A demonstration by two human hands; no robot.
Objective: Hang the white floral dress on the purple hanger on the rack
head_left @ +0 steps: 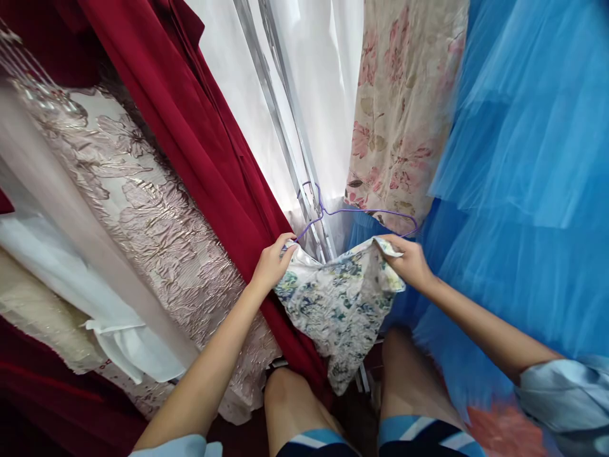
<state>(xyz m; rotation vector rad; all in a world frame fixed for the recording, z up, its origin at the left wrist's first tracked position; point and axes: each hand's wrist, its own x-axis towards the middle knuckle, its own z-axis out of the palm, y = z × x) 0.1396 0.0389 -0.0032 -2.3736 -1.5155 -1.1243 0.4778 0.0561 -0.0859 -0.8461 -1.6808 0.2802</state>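
Both hands full: left hand pinches one upper corner of the patterned cloth between thumb and fingers, right hand grips the opposite upper corner. Top edge dips between them. For this hold, I'd keep both hands level and pull apart evenly, just enough to take out the sag; fabric looks thin and crinkled, so a hard tug would likely distort it. Keep the pinch close to the edge so less cloth bunches under the fingers. Watch the purple hanger: its wire runs right by both grips, so mind that it doesn't snag the weave. Can't tell whether the hanger's arms sit inside the cloth or just behind it; the hands cover the ends. Position: cloth spans the gap between the hands and hangs below them, narrowing to a point. Hanger hook is above and between the hands, over the metal poles. Red fabric just beside left hand, blue tulle outboard of right.
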